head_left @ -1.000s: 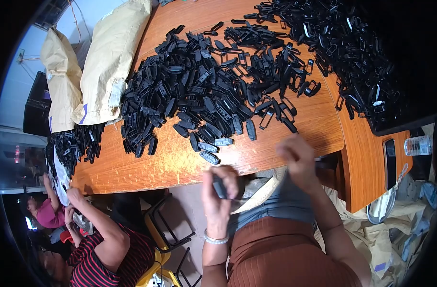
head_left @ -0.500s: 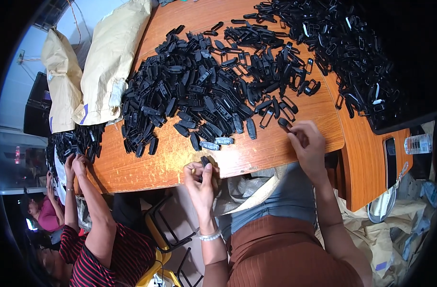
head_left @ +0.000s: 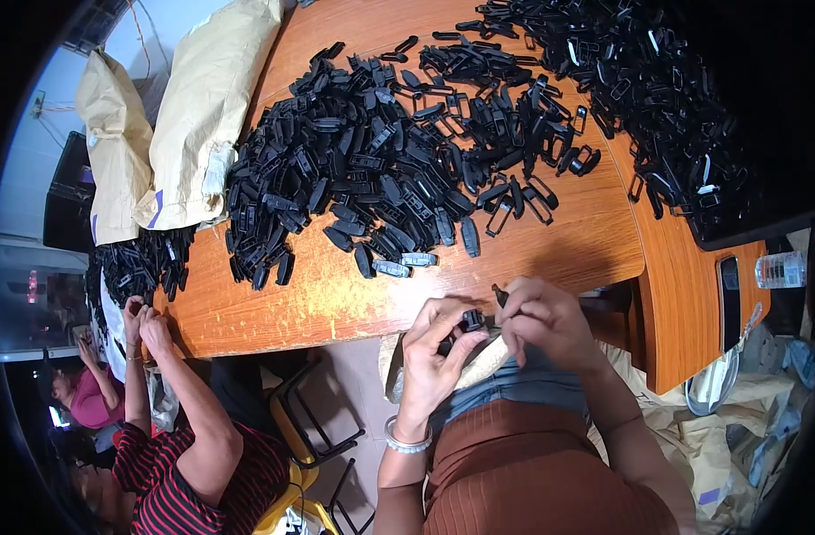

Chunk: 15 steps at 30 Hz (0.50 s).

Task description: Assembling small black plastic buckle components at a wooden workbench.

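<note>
My left hand (head_left: pixel 434 361), a beaded bracelet at its wrist, is closed around a small black plastic housing (head_left: pixel 472 319), whose end sticks out between thumb and fingers. Close to its right, my right hand (head_left: pixel 550 325) pinches a small dark plastic piece (head_left: pixel 500 292); most of it is hidden by the fingers. The two parts are near each other but apart, just off the table's front edge. Beyond them on the wooden table (head_left: pixel 550 259) lies a heap of solid black plastic housings (head_left: pixel 336 152). Thin black open frames (head_left: pixel 523 201) lie loosely to the heap's right.
A larger pile of black frames (head_left: pixel 639 98) fills the far right. Paper sacks (head_left: pixel 206 116) stand at the far left. A phone (head_left: pixel 728 281) and a clear plastic bottle (head_left: pixel 782 269) are at the right edge. A co-worker in stripes (head_left: pixel 202 455) handles parts at left.
My left hand has moved right with its housing. My right hand has come back from the loose frames, toward me and left, carrying the dark piece beside the left hand.
</note>
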Each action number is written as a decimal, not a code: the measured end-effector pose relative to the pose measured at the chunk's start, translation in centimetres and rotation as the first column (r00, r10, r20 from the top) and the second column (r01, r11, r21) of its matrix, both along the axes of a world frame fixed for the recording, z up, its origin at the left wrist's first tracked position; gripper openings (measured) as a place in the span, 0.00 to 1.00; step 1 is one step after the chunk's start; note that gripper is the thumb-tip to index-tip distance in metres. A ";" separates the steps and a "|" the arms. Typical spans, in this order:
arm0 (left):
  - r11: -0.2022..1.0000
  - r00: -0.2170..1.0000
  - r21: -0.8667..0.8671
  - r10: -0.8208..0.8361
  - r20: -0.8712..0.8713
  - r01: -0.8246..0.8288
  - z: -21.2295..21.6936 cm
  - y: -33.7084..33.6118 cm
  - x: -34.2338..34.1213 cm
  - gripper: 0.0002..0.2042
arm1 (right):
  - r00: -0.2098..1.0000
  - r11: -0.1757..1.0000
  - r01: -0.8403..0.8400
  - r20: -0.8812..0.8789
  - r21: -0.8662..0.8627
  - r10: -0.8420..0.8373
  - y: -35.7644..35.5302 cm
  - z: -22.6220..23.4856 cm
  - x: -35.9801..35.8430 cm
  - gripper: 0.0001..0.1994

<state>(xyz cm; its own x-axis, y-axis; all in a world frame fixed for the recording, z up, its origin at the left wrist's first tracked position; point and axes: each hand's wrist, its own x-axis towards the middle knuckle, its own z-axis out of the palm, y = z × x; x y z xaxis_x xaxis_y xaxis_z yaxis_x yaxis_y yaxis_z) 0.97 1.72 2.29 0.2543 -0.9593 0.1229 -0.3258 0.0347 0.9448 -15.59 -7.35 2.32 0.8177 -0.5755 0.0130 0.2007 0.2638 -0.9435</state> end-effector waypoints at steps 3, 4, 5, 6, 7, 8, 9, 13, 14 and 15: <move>0.999 1.000 0.031 0.020 -0.005 -0.020 0.9 0.3 0.1 0.11 | 0.971 0.869 0.169 -0.071 -0.466 -0.227 1.1 0.4 1.3 0.20; 0.995 0.999 0.101 0.019 -0.026 -0.017 1.0 0.4 0.3 0.10 | 0.966 0.909 0.058 -0.206 -0.413 -0.155 0.8 2.3 1.2 0.21; 0.995 0.999 0.102 0.023 -0.025 -0.020 1.0 0.4 0.5 0.10 | 0.967 0.909 0.055 -0.206 -0.413 -0.152 0.5 2.0 1.2 0.21; 0.999 1.000 0.046 -0.006 0.016 0.005 1.1 0.4 0.6 0.10 | 0.967 0.856 0.015 -0.210 -0.516 -0.144 0.3 1.5 1.0 0.20; 0.999 0.998 -0.009 -0.031 0.058 0.032 1.1 0.4 0.7 0.09 | 0.967 0.791 -0.025 -0.215 -0.612 -0.135 0.2 1.3 0.9 0.19; 0.999 0.998 -0.009 -0.032 0.057 0.033 1.0 0.4 0.8 0.09 | 0.967 0.790 -0.025 -0.216 -0.612 -0.136 0.3 1.4 1.0 0.19; 0.999 0.998 -0.018 -0.025 0.065 0.026 0.9 0.5 0.9 0.09 | 0.961 0.779 -0.016 -0.224 -0.627 -0.160 0.3 1.4 1.1 0.18; 1.000 0.996 -0.015 0.005 0.094 -0.003 1.0 0.6 0.7 0.09 | 0.950 0.731 -0.021 -0.242 -0.682 -0.198 0.3 1.6 1.1 0.16; 1.000 0.996 -0.017 0.005 0.094 -0.003 1.1 0.5 0.7 0.09 | 0.950 0.730 -0.021 -0.242 -0.683 -0.199 0.4 1.6 1.1 0.16; 1.000 0.994 -0.028 0.008 0.105 -0.005 1.2 0.4 0.6 0.08 | 0.945 0.693 -0.042 -0.254 -0.720 -0.207 0.6 1.4 1.1 0.16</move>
